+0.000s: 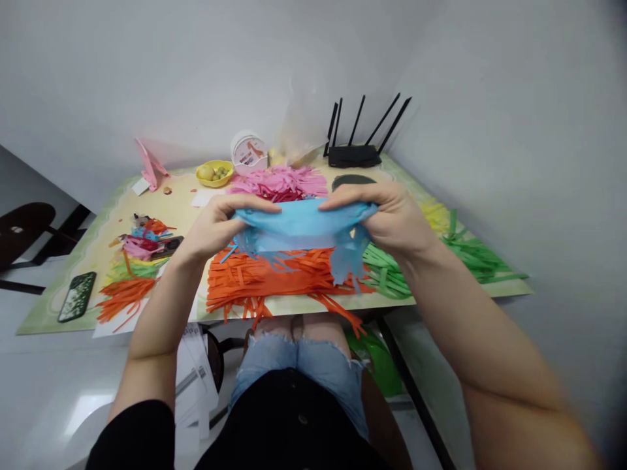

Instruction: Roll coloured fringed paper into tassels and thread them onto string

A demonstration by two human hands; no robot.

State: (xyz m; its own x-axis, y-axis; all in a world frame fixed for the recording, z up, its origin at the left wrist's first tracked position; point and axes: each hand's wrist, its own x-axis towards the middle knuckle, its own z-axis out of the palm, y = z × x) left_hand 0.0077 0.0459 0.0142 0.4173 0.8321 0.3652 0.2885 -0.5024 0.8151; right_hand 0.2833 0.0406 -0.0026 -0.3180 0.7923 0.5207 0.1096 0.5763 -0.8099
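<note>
A folded piece of blue fringed tissue paper (304,225) stretches between my two hands above the table. My left hand (220,222) pinches its left end, and my right hand (385,212) grips the right end, thumbs along the upper side. Cut strips dangle from both ends, blurred on the right. Below it lies an orange fringed sheet (274,277) at the table's front edge. Green fringed paper (470,258) spreads to the right, partly behind my right forearm. Pink fringed paper (289,179) lies beyond the blue piece.
A black router (353,155) with upright antennas stands at the back right. Nearby are a white tub (249,153) and a yellow bowl (215,183) of fruit. On the left lie a phone (77,297) and bundled multicoloured tassels (127,287). A wall borders the right side.
</note>
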